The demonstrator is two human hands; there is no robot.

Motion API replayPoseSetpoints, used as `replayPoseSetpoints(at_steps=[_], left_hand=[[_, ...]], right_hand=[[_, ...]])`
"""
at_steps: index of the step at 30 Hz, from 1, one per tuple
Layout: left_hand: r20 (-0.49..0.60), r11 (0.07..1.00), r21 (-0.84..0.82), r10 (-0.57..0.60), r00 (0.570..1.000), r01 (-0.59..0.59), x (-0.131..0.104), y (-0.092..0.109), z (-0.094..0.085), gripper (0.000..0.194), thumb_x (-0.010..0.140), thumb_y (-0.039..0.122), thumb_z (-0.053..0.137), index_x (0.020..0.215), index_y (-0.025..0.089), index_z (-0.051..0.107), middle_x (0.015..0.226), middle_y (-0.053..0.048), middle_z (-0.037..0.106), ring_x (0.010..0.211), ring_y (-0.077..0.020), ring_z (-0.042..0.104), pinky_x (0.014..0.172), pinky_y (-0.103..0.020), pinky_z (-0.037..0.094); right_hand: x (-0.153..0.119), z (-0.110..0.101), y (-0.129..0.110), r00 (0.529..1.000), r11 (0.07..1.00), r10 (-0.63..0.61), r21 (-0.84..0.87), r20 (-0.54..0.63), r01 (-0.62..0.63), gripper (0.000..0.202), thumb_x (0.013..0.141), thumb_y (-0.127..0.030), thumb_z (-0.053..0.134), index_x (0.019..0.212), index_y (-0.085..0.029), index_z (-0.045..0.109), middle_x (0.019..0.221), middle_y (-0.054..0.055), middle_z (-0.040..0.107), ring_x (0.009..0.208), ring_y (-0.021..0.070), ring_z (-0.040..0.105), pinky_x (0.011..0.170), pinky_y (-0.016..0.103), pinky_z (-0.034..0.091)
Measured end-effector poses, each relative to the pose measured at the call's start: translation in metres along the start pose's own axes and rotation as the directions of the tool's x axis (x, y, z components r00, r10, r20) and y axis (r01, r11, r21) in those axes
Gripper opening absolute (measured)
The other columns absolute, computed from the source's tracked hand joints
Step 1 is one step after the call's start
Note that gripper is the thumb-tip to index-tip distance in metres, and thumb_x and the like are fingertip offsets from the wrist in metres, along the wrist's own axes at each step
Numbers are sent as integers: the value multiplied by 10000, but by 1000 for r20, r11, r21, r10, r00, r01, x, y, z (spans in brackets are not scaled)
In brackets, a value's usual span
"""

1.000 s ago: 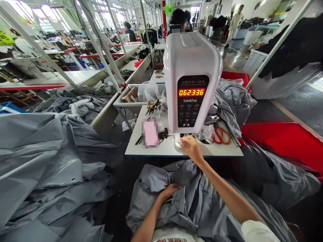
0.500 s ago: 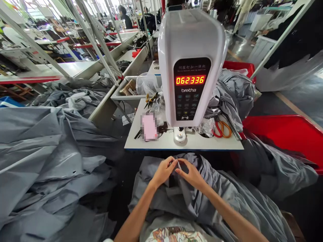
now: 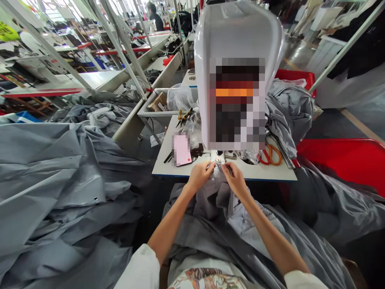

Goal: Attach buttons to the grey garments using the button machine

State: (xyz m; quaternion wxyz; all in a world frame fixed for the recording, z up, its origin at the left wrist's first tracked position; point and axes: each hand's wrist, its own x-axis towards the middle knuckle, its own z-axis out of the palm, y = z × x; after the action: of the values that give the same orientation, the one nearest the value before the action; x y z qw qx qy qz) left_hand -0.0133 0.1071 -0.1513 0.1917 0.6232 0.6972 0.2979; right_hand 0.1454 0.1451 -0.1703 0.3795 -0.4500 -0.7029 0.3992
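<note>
Grey fabric [image 3: 210, 200] rises from my lap to the front of a white button sewing machine [image 3: 240, 32]. My left hand [image 3: 201, 175] pinches the fabric's upper edge from the left. On the other side, my right hand [image 3: 235, 176] grips the same edge, thumb and fingers closed. Both hands are at the table's [image 3: 279, 173] front edge, just below the machine's small metal work plate [image 3: 217, 155]. The fabric between my fingertips touches or nearly touches that plate; I cannot tell which. Whether a button is there is too small to see.
Left of the machine lie a pink phone-like item [image 3: 182, 149] and yellow-handled pliers [image 3: 184, 116]. Orange-handled scissors [image 3: 274, 155] lie right. Grey fabric heaps [image 3: 60, 180] fill the left side; a red tub [image 3: 345, 160] stands right. A white tray [image 3: 150, 112] is behind.
Both hands have moved forward from above my lap to the machine's work plate, drawing the grey fabric up with them. The view has shifted slightly.
</note>
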Motion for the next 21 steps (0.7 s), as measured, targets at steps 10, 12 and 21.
replayPoseSetpoints(at_steps=[10,12,21], left_hand=[[-77,984,161,-66,995,78,28,-12,11,352,941,440,396,795,196,604,686,-19,628,677,-166,574,590,-257,262],[-69,979,178,-88,994,99,28,-11,12,351,940,444,396,825,200,621,713,-28,647,702,-173,589,597,-258,269],[-87,950,264,-146,985,164,27,-5,19,305,928,388,425,826,201,644,730,-50,660,722,-199,593,625,-266,308]], right_hand=[[37,12,14,996,994,34,-96,-87,-42,302,859,-456,436,840,-205,605,849,55,683,787,203,607,712,287,420],[37,13,14,995,992,48,-111,-89,-58,304,854,-460,442,837,-209,613,847,54,689,781,207,610,709,290,422],[29,21,15,985,961,41,-263,-168,-85,267,874,-413,412,857,-222,598,832,54,687,748,210,608,660,278,404]])
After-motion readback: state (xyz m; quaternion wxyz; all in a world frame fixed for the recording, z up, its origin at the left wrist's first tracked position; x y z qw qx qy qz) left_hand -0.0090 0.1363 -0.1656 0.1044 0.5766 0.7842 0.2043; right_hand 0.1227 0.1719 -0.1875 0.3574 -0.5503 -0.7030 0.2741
